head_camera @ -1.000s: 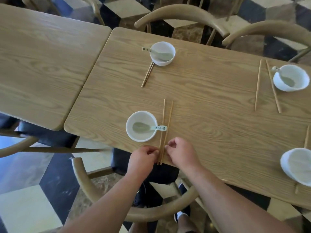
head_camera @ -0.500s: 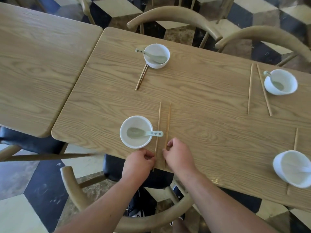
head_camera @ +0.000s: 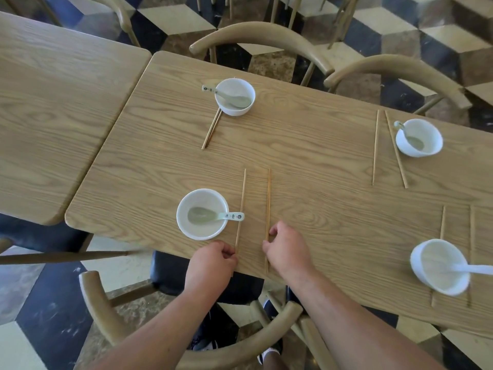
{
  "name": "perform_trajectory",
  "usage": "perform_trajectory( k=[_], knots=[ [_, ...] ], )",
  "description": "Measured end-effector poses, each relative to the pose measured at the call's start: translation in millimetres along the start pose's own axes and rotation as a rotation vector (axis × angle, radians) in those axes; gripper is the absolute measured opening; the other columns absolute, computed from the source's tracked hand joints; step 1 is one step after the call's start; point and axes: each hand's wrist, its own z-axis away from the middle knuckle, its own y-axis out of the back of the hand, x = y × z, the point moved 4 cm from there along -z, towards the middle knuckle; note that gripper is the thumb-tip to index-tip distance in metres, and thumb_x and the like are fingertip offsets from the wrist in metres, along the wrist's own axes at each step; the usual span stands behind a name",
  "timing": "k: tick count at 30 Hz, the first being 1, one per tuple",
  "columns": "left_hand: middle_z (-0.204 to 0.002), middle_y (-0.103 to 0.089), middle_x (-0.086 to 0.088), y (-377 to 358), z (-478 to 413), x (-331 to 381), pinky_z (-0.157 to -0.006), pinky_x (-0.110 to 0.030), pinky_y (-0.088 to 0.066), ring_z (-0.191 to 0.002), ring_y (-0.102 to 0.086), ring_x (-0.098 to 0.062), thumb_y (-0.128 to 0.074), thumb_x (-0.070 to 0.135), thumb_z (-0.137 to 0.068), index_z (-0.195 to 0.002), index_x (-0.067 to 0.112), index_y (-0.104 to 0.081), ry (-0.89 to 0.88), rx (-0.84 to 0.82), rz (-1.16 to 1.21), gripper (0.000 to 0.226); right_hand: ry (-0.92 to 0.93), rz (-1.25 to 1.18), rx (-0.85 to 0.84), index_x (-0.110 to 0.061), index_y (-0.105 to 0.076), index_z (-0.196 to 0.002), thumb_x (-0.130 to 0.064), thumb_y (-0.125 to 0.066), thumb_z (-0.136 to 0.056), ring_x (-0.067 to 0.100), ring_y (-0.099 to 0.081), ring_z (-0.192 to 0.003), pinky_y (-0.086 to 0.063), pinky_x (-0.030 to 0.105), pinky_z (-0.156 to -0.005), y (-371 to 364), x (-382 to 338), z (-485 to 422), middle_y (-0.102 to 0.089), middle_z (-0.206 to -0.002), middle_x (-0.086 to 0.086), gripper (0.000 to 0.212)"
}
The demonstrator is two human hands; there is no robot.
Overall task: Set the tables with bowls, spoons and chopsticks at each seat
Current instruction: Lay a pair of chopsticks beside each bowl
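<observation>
At the near edge of the wooden table [head_camera: 306, 161], my left hand [head_camera: 210, 265] pinches the near end of the left chopstick [head_camera: 242, 201]. My right hand [head_camera: 286, 249] pinches the near end of the right chopstick [head_camera: 268, 198]. The two sticks lie roughly parallel, a palm's width apart, pointing away from me. Just left of them stands a white bowl [head_camera: 202, 213] with a pale spoon [head_camera: 213, 216] in it, its handle reaching the left chopstick.
Three more white bowls with spoons and chopstick pairs sit at the far left [head_camera: 234, 96], far right [head_camera: 418, 137] and near right [head_camera: 440, 267] seats. A second table [head_camera: 53, 102] adjoins on the left. Curved wooden chairs [head_camera: 261, 36] ring the table; one chair [head_camera: 186, 351] is under my arms.
The two chopsticks, close together a second ago, have been drawn apart sideways by my hands and now lie spaced and parallel. The view has pulled back a little.
</observation>
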Motion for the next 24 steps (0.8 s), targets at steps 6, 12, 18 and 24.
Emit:
perform_trajectory(
  k=[6, 12, 18, 24],
  knots=[
    [-0.084, -0.075, 0.014, -2.6, 0.2, 4.9, -0.073, -0.028, -0.054, -0.085, -0.07, -0.006, -0.072, 0.033, -0.095, -0.102, 0.031, -0.075, -0.031, 0.001, -0.037, 0.007, 0.009, -0.033, -0.028, -0.021, -0.067, -0.1, -0.032, -0.075, -0.097, 0.017, -0.066, -0.081, -0.046, 0.03, -0.063, -7.6, -1.6, 4.3, -0.069, -0.089, -0.005, 0.014],
    [-0.079, -0.075, 0.012, -6.4, -0.1, 12.9, -0.068, -0.028, -0.053, -0.078, -0.069, -0.006, -0.072, 0.036, -0.094, -0.097, 0.033, -0.076, -0.053, -0.014, -0.072, 0.005, -0.026, -0.097, -0.119, -0.025, -0.065, -0.088, -0.035, -0.076, -0.095, 0.019, -0.077, -0.072, -0.065, 0.043, -0.072, -26.6, -3.8, 9.3, -0.076, -0.078, -0.002, 0.017],
    [-0.072, -0.076, 0.01, -4.9, -0.9, 13.2, -0.061, -0.024, -0.048, -0.07, -0.071, -0.004, -0.074, 0.035, -0.094, -0.095, 0.034, -0.075, -0.032, -0.035, -0.046, 0.001, -0.106, -0.241, -0.165, -0.02, -0.067, -0.083, -0.032, -0.078, -0.095, 0.026, -0.079, -0.067, -0.068, 0.052, -0.07, -29.2, 2.3, 6.4, -0.078, -0.072, 0.005, 0.02],
    [-0.067, -0.076, 0.011, -4.9, -0.8, 13.5, -0.063, -0.024, -0.051, -0.069, -0.071, -0.002, -0.075, 0.033, -0.093, -0.089, 0.036, -0.072, -0.037, -0.035, -0.023, 0.006, -0.082, -0.154, -0.124, -0.023, -0.063, -0.089, -0.033, -0.078, -0.093, 0.025, -0.077, -0.076, -0.066, 0.043, -0.073, -23.8, -4.5, 10.2, -0.076, -0.083, 0.002, 0.018]
  ],
)
